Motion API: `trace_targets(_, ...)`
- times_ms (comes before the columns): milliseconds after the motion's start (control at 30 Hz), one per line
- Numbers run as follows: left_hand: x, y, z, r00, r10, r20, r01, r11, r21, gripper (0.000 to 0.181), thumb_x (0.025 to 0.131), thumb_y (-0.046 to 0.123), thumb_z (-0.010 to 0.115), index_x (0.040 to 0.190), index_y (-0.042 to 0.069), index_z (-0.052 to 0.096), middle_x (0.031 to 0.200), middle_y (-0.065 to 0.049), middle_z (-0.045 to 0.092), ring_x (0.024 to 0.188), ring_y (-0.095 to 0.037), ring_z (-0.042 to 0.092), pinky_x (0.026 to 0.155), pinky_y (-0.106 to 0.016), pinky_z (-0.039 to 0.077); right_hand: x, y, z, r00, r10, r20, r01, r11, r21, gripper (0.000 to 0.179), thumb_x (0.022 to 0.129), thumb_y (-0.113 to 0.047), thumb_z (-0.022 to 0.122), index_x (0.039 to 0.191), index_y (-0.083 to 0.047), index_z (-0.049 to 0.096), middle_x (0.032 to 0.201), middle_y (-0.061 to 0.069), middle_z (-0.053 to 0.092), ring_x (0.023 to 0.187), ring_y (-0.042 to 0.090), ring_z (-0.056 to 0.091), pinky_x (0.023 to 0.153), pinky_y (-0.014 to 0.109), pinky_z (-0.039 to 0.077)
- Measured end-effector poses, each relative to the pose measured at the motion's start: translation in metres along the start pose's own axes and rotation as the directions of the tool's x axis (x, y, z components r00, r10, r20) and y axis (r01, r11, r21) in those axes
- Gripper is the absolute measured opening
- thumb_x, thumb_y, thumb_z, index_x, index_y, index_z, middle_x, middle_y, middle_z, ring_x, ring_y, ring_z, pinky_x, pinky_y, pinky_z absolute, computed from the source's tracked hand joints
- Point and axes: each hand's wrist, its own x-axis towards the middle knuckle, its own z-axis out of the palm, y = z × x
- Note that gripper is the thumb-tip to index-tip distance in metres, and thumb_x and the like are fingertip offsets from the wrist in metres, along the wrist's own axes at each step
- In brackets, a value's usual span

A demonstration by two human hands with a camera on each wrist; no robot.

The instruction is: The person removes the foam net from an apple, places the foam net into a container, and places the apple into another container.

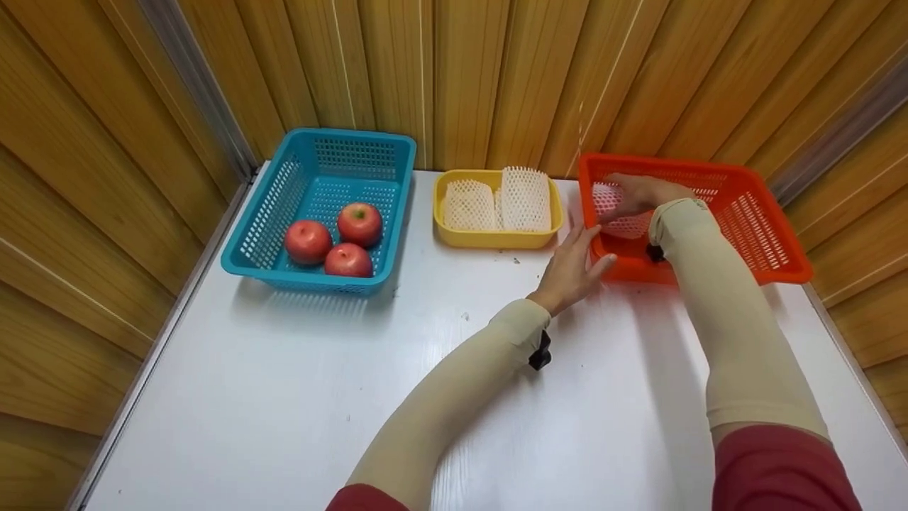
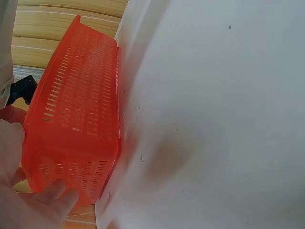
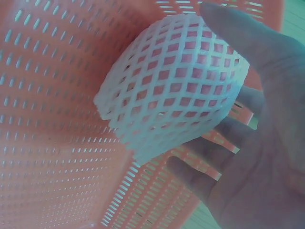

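Observation:
In the right wrist view, my right hand [image 1: 642,193] holds an apple in a white foam net sleeve [image 3: 176,86], thumb on one side and fingers on the other. The sleeved apple is inside the orange-red basket [image 1: 777,206], at its left end. Its pink-red skin shows through the mesh, and the loose end of the sleeve hangs past it. My left hand [image 1: 567,273] is at the basket's near left corner, fingertips at the rim and thumb spread away. From the left wrist, the basket's outer wall [image 2: 81,95] appears beside the fingers.
Left of the basket stands a yellow tub [image 1: 496,240] with white foam net sleeves [image 1: 526,199] in it. A blue basket [image 1: 245,266] with three red apples [image 1: 360,223] is at the back left. Wood-grained walls [image 1: 461,78] enclose the white table [image 1: 284,404].

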Motion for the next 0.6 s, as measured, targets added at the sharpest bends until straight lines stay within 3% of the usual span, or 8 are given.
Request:
trace_targets(333, 0.0017, -0.0016, 0.0009, 1.000, -0.023, -0.002, 0.023, 1.000, 0.019, 0.068, 0.101, 0.046, 0.061, 0.158, 0.017, 0.040, 0.169, -0.003, 0.024, 0.151, -0.018, 0.033, 0.119, -0.031, 0.032, 0.0027, -0.0029, -0.0019, 0.999, 0.007, 0.040, -0.007, 1.000, 0.009, 0.110, 0.083, -0.059, 0.078, 0.164, -0.013, 0.019, 0.164, 0.029, 0.020, 0.144, 0.056, 0.020, 0.106, 0.083, 0.018)
trace_targets(600, 0.0031, -0.0004, 0.0022, 0.999, -0.037, 0.004, 0.036, 0.996, 0.081, 0.069, 0.101, 0.050, 0.059, 0.159, 0.019, 0.038, 0.169, -0.007, 0.025, 0.150, -0.021, 0.036, 0.117, -0.032, 0.036, 0.0048, -0.0002, 0.0001, 0.998, 0.040, 0.044, -0.041, 0.999, 0.020, 0.110, 0.082, -0.054, 0.080, 0.166, -0.020, 0.017, 0.166, 0.027, 0.018, 0.144, 0.055, 0.019, 0.104, 0.084, 0.019)
